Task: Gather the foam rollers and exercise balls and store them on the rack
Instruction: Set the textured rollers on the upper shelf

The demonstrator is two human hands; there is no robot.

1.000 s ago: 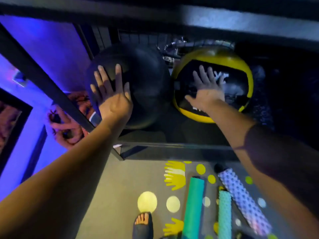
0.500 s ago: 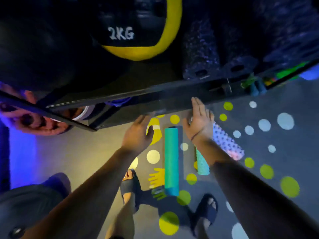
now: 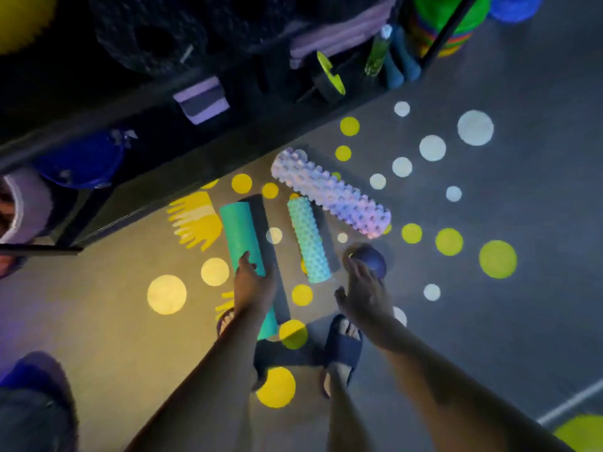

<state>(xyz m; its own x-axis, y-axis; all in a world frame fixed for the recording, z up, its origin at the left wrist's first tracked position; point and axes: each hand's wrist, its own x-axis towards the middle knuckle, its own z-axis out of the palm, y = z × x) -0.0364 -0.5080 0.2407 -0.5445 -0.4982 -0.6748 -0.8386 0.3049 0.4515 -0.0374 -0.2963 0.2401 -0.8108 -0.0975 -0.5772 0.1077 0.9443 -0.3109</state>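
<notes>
Three foam rollers lie on the dotted floor below the black rack [image 3: 228, 138]: a smooth teal roller [image 3: 239, 233], a short knobbly teal roller [image 3: 308, 239] and a longer pale knobbly roller [image 3: 329, 192]. My left hand [image 3: 253, 285] is down on the smooth teal roller's near half, fingers curled round it. A small dark blue ball [image 3: 372, 261] rests just right of the short roller. My right hand [image 3: 363, 293] hovers at the ball's near side with fingers spread, fingertips at its edge.
The rack's shelves hold black rollers [image 3: 146, 34], purple blocks [image 3: 200, 99] and a yellow ball [image 3: 19, 17]. My foot in a dark slipper [image 3: 342, 347] stands just behind the rollers. A yellow-green spiky ball [image 3: 580, 433] peeks in at the bottom right corner.
Both hands left the balls on the rack shelf and dropped to the floor. The left hand closed on the smooth teal roller; the right hand moved over to the small blue ball.
</notes>
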